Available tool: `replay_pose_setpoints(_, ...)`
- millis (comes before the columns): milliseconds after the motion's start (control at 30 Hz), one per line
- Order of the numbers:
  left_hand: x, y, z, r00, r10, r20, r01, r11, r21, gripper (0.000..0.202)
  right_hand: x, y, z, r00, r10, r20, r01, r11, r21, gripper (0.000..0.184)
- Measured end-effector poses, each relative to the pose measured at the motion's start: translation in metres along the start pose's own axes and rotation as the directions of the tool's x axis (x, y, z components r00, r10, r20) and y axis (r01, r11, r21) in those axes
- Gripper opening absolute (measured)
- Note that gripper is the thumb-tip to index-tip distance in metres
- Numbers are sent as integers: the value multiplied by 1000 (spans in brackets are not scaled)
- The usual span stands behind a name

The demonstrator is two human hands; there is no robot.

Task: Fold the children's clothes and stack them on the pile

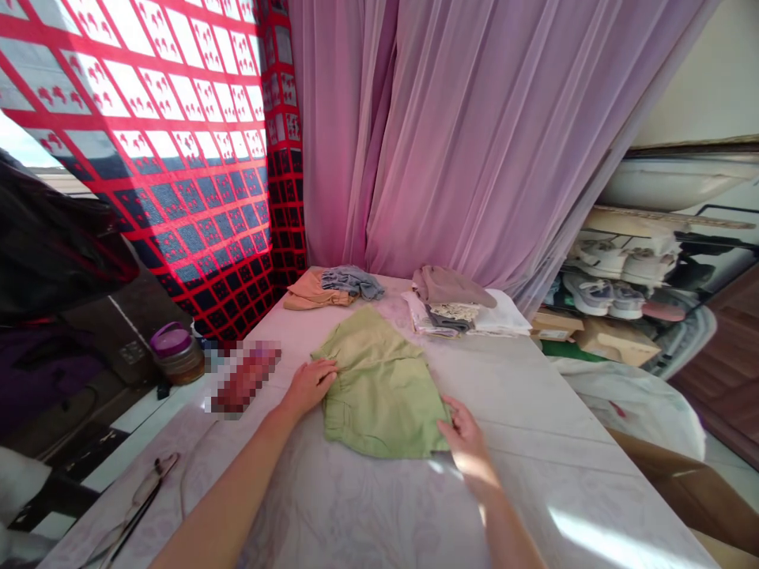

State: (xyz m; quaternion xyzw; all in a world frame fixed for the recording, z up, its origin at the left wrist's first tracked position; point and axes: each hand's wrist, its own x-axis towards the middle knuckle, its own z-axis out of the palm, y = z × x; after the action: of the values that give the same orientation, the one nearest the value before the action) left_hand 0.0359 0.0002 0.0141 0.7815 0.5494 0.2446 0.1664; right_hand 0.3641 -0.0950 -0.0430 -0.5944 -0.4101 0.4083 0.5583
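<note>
A pair of light green shorts (385, 387) lies spread on the cloth-covered table (534, 450), its gathered waistband toward me. My left hand (309, 386) rests on the left edge of the shorts, fingers stretched out over the fabric. At the lower right edge, my right hand (463, 431) has thumb and fingers closed on the green cloth. Behind the shorts, on the left, lie an orange garment (317, 291) and a grey-blue garment (353, 280). To the right is a stack of folded clothes, with a mauve garment (447, 286) on top and white cloth (504, 314) beside it.
A blurred-out red object (246, 379) and a thin item with dark cords (145, 494) lie on the table's left side. A purple-lidded jar (176, 352) stands beyond that edge. Pink curtains (474, 142) hang behind; a shoe rack (622, 261) stands at right.
</note>
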Motion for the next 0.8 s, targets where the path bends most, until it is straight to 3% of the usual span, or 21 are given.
replay_pose_setpoints(167, -7, -8, 9, 998, -28, 49, 24, 995, 98, 36, 5, 0, -33, 991, -55, -123, 11, 942, -336, 56)
replay_pose_setpoints(233, -9, -8, 11, 998, -25, 53, 19, 994, 108, 39, 6, -9, -37, 986, -91, -142, 3, 850, -526, 52)
replay_pose_setpoints(300, -9, -7, 12, 997, -34, 67, 27, 994, 108, 42, 4, -24, -30, 966, -210, -150, 48, 718, -694, 47)
replay_pose_setpoints(367, -9, -8, 12, 997, -32, 76, 24, 995, 102, 44, 0, -44, -11, 914, -392, -102, 168, 597, -785, 41)
replay_pose_setpoints(467, -10, -9, 13, 998, -5, 58, 0, 997, 83, 40, -16, -70, 36, 832, -534, 148, 447, 490, -749, 31)
replay_pose_setpoints(533, -11, -11, 14, 999, -1, 40, -2, 998, 62, 37, -29, -80, 71, 763, -467, 446, 641, 457, -617, 25)
replay_pose_setpoints(600, -11, -12, 13, 999, -16, 40, 14, 999, 38, 38, -39, -82, 101, 677, -366, 639, 729, 457, -510, 27)
replay_pose_setpoints(633, -11, -12, 13, 998, -27, 48, 25, 999, 28, 38, -43, -82, 112, 654, -326, 682, 740, 459, -490, 33)
replay_pose_setpoints(700, -10, -12, 12, 997, -43, 66, 42, 999, 18, 39, -44, -77, 127, 655, -278, 703, 735, 450, -507, 42)
replay_pose_setpoints(800, -9, -12, 13, 997, -37, 64, 36, 999, 19, 39, -40, -70, 135, 664, -254, 703, 730, 424, -536, 22)
